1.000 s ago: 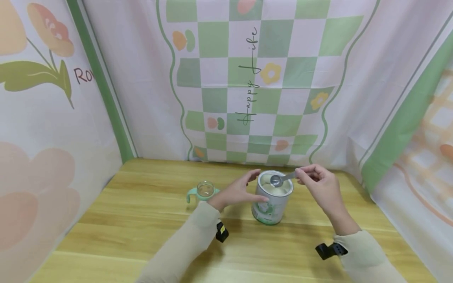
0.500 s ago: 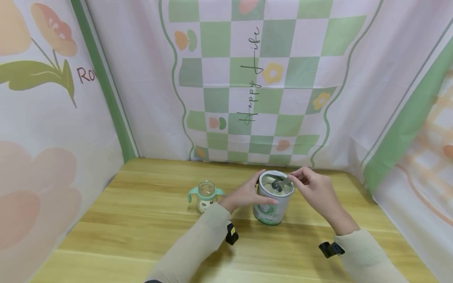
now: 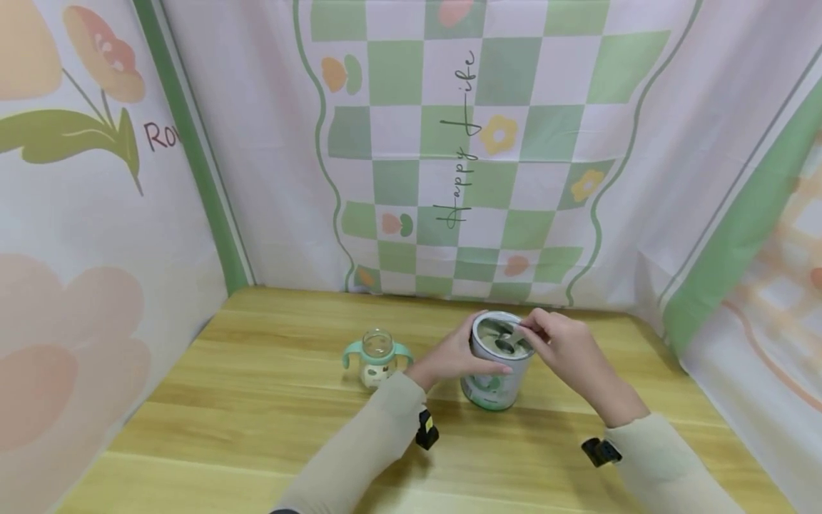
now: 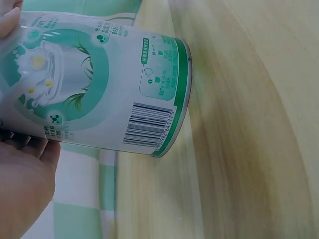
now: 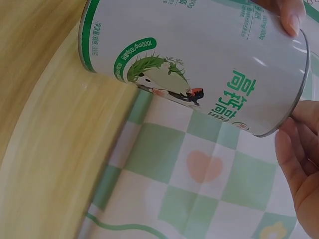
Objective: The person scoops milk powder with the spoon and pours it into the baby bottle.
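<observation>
A white-and-green milk powder tin (image 3: 491,389) stands open-topped on the table, pale powder inside. My left hand (image 3: 454,355) grips it near the top, thumb across the front and fingers around the far side; the left wrist view shows this hand (image 4: 25,184) along the tin's printed side (image 4: 109,84). With its thumb and fingers my right hand (image 3: 568,350) pinches the handle of a metal measuring spoon (image 3: 505,346), whose bowl is down inside the rim. In the right wrist view the right fingers (image 5: 299,149) are at the tin's rim, and the spoon is hidden.
Left of the tin, close to my left wrist, stands a clear baby bottle (image 3: 377,368) with mint-green handles and no lid. The wooden table (image 3: 257,400) ends at a patterned cloth backdrop (image 3: 449,178), with cloth walls on both sides.
The spoon has gone from above the tin's opening down into it, and the right hand has moved left and lower. My left hand has closed in further around the tin.
</observation>
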A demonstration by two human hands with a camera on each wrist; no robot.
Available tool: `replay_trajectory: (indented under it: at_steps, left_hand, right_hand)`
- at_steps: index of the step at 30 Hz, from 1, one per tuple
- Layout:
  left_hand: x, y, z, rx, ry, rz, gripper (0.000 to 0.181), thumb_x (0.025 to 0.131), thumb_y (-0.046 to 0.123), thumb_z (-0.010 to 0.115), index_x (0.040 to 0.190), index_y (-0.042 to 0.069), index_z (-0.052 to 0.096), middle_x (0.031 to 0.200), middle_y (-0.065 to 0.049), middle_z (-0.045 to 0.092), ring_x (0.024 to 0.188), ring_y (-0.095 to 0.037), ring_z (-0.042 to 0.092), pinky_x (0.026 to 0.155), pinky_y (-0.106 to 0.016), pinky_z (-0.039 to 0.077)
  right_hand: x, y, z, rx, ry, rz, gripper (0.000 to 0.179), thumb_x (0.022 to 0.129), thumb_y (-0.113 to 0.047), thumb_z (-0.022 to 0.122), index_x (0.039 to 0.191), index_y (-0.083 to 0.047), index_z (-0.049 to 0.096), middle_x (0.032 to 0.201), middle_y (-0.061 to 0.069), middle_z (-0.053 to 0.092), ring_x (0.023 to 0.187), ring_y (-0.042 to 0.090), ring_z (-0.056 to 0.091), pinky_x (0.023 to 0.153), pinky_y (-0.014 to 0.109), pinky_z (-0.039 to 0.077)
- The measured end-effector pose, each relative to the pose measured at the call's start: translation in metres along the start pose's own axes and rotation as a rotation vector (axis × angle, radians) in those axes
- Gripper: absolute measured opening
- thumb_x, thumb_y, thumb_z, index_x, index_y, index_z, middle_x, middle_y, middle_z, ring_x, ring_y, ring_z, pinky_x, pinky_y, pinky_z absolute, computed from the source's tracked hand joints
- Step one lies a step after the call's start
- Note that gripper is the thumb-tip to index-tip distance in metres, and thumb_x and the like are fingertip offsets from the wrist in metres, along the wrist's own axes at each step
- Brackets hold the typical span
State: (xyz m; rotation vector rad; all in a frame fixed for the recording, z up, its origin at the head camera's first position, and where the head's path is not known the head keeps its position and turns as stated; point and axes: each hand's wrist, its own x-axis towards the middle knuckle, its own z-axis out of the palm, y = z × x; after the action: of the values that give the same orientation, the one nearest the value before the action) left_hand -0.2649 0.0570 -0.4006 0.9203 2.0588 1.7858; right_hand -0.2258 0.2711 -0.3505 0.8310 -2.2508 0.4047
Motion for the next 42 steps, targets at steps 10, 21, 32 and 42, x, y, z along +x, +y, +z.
replay_trajectory:
  at_steps: [10, 21, 32, 42]
  left_hand:
    - [0.002, 0.0, -0.003, 0.038, -0.058, 0.039, 0.081, 0.085, 0.019, 0.083, 0.149, 0.019, 0.033, 0.145, -0.016, 0.046, 0.126, -0.027, 0.052, 0.099, -0.03, 0.044]
    - [0.005, -0.006, -0.005, 0.02, -0.098, 0.092, 0.08, 0.086, 0.015, 0.082, 0.149, 0.018, 0.033, 0.143, -0.018, 0.048, 0.125, -0.03, 0.054, 0.098, -0.029, 0.046]
    - [0.004, -0.003, -0.004, 0.001, -0.102, 0.095, 0.078, 0.087, 0.013, 0.08, 0.149, 0.021, 0.034, 0.139, -0.013, 0.052, 0.124, -0.036, 0.053, 0.097, -0.029, 0.047]
    - [0.005, -0.004, -0.004, -0.02, -0.127, 0.131, 0.073, 0.089, 0.01, 0.079, 0.147, 0.018, 0.035, 0.131, -0.002, 0.056, 0.123, -0.039, 0.054, 0.097, -0.03, 0.048]
  right_hand:
    - [0.002, 0.0, -0.004, 0.039, -0.058, -0.036, 0.024, 0.078, 0.005, 0.082, 0.081, -0.012, 0.064, 0.068, -0.009, 0.056, 0.055, 0.0, 0.044, 0.047, 0.022, 0.041]
    - [0.005, -0.002, -0.009, 0.08, -0.195, -0.026, 0.024, 0.082, 0.003, 0.079, 0.083, -0.014, 0.062, 0.067, -0.014, 0.049, 0.056, 0.0, 0.039, 0.048, 0.022, 0.038]
    - [0.019, -0.014, -0.016, 0.146, -0.361, 0.015, 0.023, 0.087, 0.002, 0.075, 0.08, -0.014, 0.061, 0.065, -0.015, 0.048, 0.054, 0.0, 0.039, 0.048, 0.022, 0.04]
    - [0.021, -0.016, -0.013, 0.214, -0.448, 0.161, 0.013, 0.094, -0.004, 0.068, 0.084, -0.013, 0.065, 0.067, -0.012, 0.054, 0.052, 0.002, 0.045, 0.049, 0.024, 0.045]
